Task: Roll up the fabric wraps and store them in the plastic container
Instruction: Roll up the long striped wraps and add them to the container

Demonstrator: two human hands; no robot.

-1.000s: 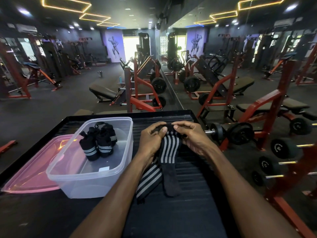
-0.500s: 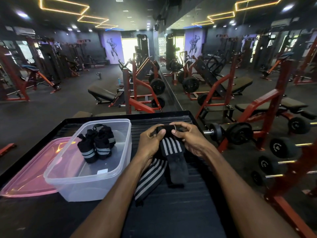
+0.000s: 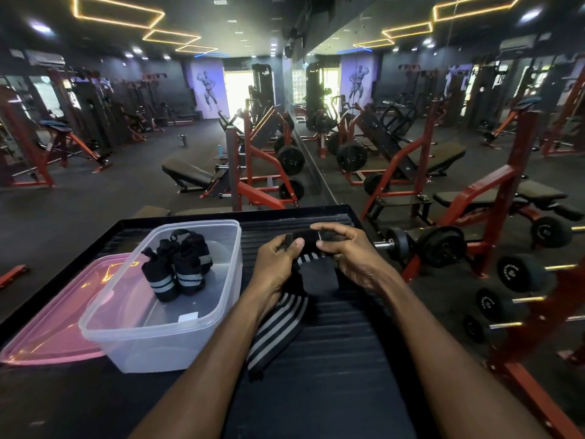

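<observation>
Over that last second both my left hand (image 3: 278,264) and right hand (image 3: 345,258) pinched the striped wrist wrap (image 3: 304,240), its roll got fatter and the tail shorter, so it was nearly ready for the clear plastic container (image 3: 221,299).

There is one view only, from a wide-angle camera on the person's head. It looks forward and down over both forearms onto the black tabletop (image 3: 332,359), close enough that the arms fill the lower frame. Beyond, it faces down the length of the gym and along a mirror wall (image 3: 411,99) on the right.
</observation>
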